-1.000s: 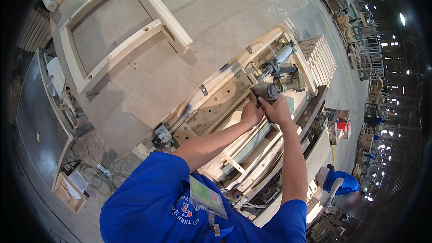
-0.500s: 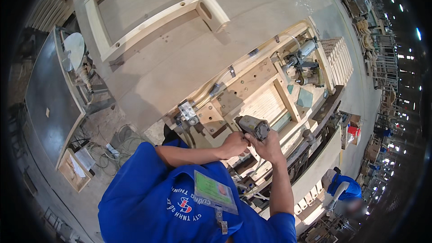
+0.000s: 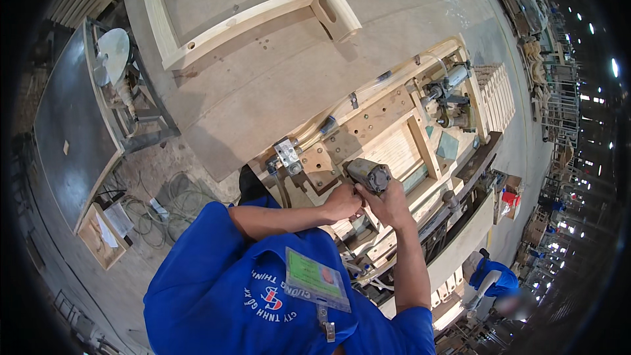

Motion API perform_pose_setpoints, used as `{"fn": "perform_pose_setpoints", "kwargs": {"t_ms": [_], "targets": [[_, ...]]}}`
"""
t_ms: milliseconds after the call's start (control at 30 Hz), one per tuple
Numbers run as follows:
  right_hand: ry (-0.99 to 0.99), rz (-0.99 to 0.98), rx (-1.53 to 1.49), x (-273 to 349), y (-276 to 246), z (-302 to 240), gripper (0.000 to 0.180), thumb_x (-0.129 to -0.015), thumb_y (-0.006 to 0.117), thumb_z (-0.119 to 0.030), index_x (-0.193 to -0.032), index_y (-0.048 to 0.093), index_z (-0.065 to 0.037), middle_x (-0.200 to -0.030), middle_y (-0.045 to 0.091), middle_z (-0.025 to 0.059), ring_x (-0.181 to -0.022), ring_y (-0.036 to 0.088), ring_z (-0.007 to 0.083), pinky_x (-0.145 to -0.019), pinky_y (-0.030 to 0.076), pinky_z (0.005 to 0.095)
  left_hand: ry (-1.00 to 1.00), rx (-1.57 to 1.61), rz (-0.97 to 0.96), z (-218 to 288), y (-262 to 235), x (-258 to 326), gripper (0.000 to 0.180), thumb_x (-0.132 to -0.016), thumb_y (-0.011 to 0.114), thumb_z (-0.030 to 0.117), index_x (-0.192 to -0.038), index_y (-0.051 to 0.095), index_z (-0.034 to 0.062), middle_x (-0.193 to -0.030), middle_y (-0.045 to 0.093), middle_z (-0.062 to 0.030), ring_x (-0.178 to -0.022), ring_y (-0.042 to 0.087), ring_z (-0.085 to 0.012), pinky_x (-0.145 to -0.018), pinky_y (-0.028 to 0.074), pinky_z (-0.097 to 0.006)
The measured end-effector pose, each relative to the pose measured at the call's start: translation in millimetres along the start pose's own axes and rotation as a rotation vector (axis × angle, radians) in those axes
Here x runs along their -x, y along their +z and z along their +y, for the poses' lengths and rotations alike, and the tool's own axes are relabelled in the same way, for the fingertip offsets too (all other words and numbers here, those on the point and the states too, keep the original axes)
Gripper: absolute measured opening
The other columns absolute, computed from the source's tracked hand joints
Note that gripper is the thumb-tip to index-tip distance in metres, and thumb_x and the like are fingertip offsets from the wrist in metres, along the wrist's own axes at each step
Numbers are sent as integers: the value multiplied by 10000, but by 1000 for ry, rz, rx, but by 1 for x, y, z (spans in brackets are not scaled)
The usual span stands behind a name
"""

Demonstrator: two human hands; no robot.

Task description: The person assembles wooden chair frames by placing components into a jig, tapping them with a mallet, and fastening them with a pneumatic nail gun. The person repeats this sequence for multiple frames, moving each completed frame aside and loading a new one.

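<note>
Power tool (image 3: 369, 175) now sits lower on the wooden jig (image 3: 388, 125), both hands (image 3: 368, 200) gripping it.

Light: bright, even, from overhead lamps at right.
Shadows: soft.
Edges: black rim, bent lines.
Focus: sharp centre.

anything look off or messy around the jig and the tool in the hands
Nothing about the power tool or the wooden jig stands out; both hands, left hand and right hand, grip the tool over it. The only untidy spot is the loose tangle of cables on the floor left of the bench.
</note>
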State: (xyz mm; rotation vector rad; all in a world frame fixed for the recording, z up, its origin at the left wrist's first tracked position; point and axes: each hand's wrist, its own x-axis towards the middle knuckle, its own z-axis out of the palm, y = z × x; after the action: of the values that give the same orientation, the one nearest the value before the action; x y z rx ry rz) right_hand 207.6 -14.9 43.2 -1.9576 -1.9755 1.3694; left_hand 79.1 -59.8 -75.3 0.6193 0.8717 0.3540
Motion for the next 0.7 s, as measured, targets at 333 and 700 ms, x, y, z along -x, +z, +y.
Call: {"fn": "perform_pose_setpoints", "kwargs": {"t_ms": [333,700], "targets": [[-18,-6,-53,0,0,-2,351,-940,809,-144,-1199,615,-9,-958,772,176,-876,756,268,-806,584,385,-40,-53,-17,1,-3,2,351,-1048,452,94,-1268,654,-91,-1171,751,-175,-966,780,-240,-673,658,-356],[58,66,-52,14,-1,-17,424,-923,814,-198,-1240,604,-7,-996,755,241,-971,758,391,-852,581,434,12,33,47,5,0,9,314,-1039,516,165,-940,742,-29,-835,739,-96,-733,712,-192,-633,591,-338]]}}
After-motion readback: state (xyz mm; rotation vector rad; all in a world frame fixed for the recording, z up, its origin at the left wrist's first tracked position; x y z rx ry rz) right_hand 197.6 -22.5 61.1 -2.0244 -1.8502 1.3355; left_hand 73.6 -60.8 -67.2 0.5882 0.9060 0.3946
